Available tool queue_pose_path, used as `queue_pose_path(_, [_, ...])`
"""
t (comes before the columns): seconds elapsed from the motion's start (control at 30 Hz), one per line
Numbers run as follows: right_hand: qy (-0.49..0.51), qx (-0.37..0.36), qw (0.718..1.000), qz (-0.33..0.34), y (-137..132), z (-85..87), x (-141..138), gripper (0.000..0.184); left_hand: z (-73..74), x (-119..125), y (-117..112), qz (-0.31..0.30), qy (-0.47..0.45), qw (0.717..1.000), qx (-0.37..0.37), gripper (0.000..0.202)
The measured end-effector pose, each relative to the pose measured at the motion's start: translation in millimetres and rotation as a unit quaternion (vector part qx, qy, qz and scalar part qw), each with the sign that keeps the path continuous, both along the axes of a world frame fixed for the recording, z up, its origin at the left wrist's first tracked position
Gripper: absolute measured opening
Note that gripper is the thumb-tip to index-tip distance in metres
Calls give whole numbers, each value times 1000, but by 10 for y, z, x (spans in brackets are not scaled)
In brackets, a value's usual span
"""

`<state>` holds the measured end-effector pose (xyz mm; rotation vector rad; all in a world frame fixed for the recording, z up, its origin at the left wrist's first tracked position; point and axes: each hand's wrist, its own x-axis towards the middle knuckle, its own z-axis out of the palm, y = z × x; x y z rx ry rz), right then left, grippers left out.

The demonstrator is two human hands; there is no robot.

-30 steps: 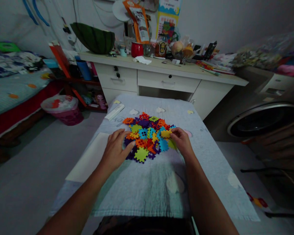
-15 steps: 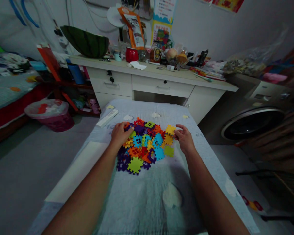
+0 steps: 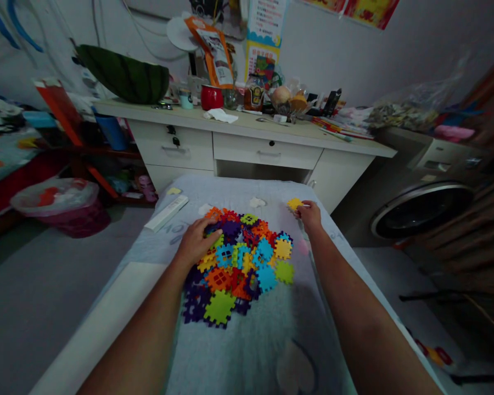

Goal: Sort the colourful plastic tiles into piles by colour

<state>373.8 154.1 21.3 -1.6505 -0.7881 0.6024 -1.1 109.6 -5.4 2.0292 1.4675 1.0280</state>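
A heap of colourful interlocking plastic tiles [image 3: 230, 255] with toothed edges lies on the cloth-covered table in front of me. My left hand [image 3: 195, 240] rests on the heap's left edge, thumb apart from the fingers, touching tiles there. Beyond the heap's far right side, my right hand [image 3: 310, 215] pinches a yellow tile [image 3: 294, 204] at its edge, apart from the other pieces. Another yellow tile [image 3: 283, 248] and a lime-green tile [image 3: 284, 272] sit at the heap's right edge. A larger lime-green tile [image 3: 219, 307] lies on purple ones at the near side.
A long white box [image 3: 167, 213] lies at the table's far left. Behind stands a white desk [image 3: 267, 148] with a watermelon piece [image 3: 125, 74], a red mug [image 3: 212, 97] and a jar [image 3: 254, 93]. A washing machine [image 3: 428, 181] is on the right, a lined bin [image 3: 61, 206] on the left.
My right hand has carried the yellow tile away from the heap, toward the table's far right. My left hand stays on the heap's left edge. The view has shifted slightly.
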Motion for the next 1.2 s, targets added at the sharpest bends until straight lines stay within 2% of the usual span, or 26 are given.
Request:
queue_pose_path(0.1, [-134, -53, 990, -6, 110, -92, 122, 35, -18, 5, 18, 5, 11, 1000, 7, 52])
queue_pose_path(0.23, [-337, -97, 937, 4, 102, -218, 200, 37, -42, 17, 20, 33, 35, 998, 27, 48])
queue_pose_path(0.37, [-435, -120, 893, -2, 36, -275, 172, 33, -32, 36, 19, 60, 47, 997, 33, 49])
queue_pose_path(0.47, [-448, -139, 883, 13, 6, -260, 157, 27, -30, 41, 26, 53, 43, 997, 32, 49])
queue_pose_path(0.6, [-457, -152, 874, 68, -17, -216, 177, 23, -49, 39, 37, 51, 36, 998, 32, 46])
queue_pose_path(0.77, [-455, -157, 870, 106, -11, -176, 192, 27, -46, 42, 34, 44, 31, 998, 28, 47])
queue_pose_path(1.03, [-471, -187, 849, 148, 13, -162, 145, 38, -46, 35, 38, 44, 34, 998, 22, 50])
queue_pose_path(1.13, [-463, -174, 854, 159, 12, -169, 140, 40, -57, 29, 48, 44, 37, 998, 19, 49])
queue_pose_path(1.2, [-445, -153, 870, 147, 4, -132, 148, 39, -59, 28, 50, 44, 36, 998, 19, 49])
